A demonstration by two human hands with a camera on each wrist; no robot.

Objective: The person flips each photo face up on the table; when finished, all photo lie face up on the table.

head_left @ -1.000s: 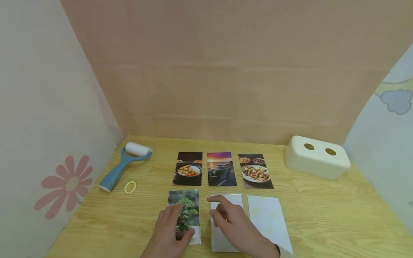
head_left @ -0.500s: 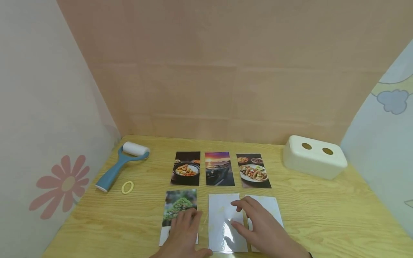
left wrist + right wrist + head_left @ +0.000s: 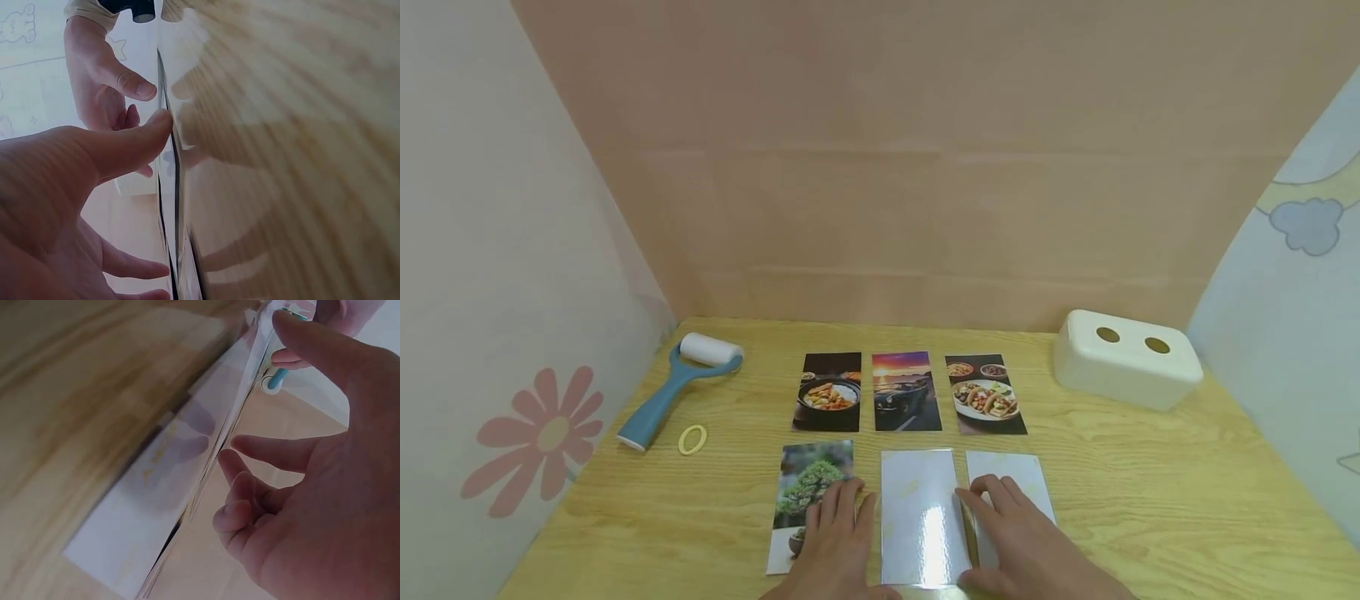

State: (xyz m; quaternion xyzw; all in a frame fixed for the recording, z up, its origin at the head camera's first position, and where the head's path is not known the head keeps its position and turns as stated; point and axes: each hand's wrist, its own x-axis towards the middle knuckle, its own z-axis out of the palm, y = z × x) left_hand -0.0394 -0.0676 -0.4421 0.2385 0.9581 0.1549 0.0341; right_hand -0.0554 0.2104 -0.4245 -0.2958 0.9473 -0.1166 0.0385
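Note:
A glossy white card-sized sheet (image 3: 917, 508), blank side up, lies between my two hands. Left of it is a photo card of a bonsai (image 3: 812, 471), its lower part covered by my left hand (image 3: 838, 542). The left fingers extend forward over that photo, and the thumb reaches the white card's near edge. My right hand (image 3: 1018, 537) lies over a second white card (image 3: 1017, 471) and hides much of it. Its index fingertip is at the middle card's right edge, its thumb near the lower right corner. In the right wrist view the other right fingers (image 3: 234, 515) are bent loosely.
Behind stand three photo cards in a row: a rice bowl (image 3: 827, 392), a car at sunset (image 3: 906, 392) and tacos (image 3: 985, 396). A blue-handled lint roller (image 3: 677, 383) and yellow ring (image 3: 692, 439) lie left. A cream box with two holes (image 3: 1126, 358) sits back right.
My left hand has moved right and toward me from the bonsai photo's side edges. My right hand has shifted from over the middle white card to its right edge and lowered.

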